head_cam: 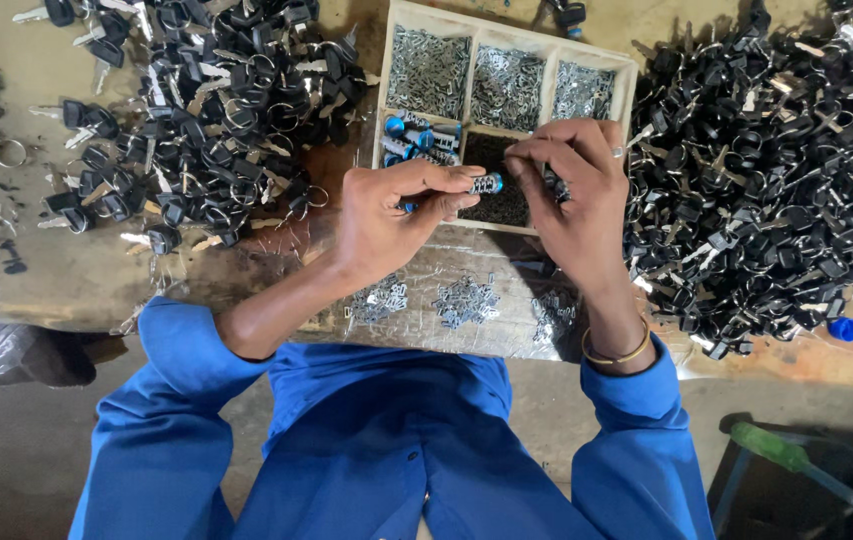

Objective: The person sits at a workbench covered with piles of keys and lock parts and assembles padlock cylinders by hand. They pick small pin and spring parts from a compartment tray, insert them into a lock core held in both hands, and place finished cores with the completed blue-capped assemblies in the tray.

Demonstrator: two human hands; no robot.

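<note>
Hands (486, 195) pinch lock cylinder (486, 184) between them, above tray (383, 110).

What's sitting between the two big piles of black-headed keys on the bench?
In the head view, a compartmented wooden tray of small metal parts lies between the left key pile and the right key pile, with both hands holding a small cylinder over it.

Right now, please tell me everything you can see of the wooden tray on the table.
The wooden tray is a shallow, pale box with thin walls, divided into compartments. It lies flat on the table, between two heaps of black-headed keys. The three back compartments hold small silvery metal pieces. In the front row, the left compartment holds little cylinders with blue ends, and the next holds fine dark parts. The left hand and right hand are above its front edge and hide part of it, so I cannot tell if they touch it.
</note>
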